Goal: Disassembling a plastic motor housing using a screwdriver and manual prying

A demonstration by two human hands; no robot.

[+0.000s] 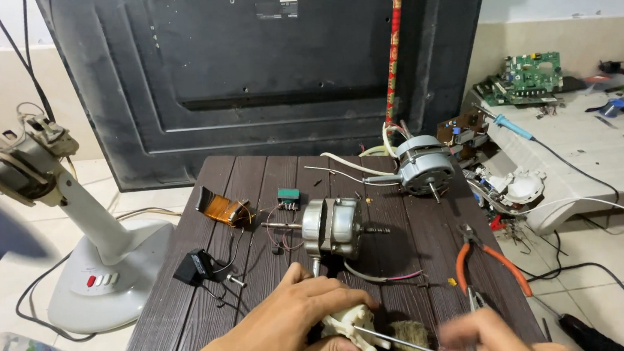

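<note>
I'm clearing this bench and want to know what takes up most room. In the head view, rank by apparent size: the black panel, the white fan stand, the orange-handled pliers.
1. Black panel
2. White fan stand
3. Orange-handled pliers

**Colours and patterns, bench view**

Counter (pixel 267 179): dark brown, lengthwise plank grooves. Fan motor (pixel 334 228): silver-grey metal. Second motor (pixel 424 164): grey-blue casing. Plastic part (pixel 351 322) under left hand (pixel 291 328): cream-white. Pliers (pixel 488 258): orange handles. Film strip (pixel 226 210): amber-copper, glossy. Small component (pixel 288 195): green top. Capacitor (pixel 198 267): black. Circuit board (pixel 532 72): green. Fan stand (pixel 106 269): off-white, red button. Panel back (pixel 264 59): black.
</note>
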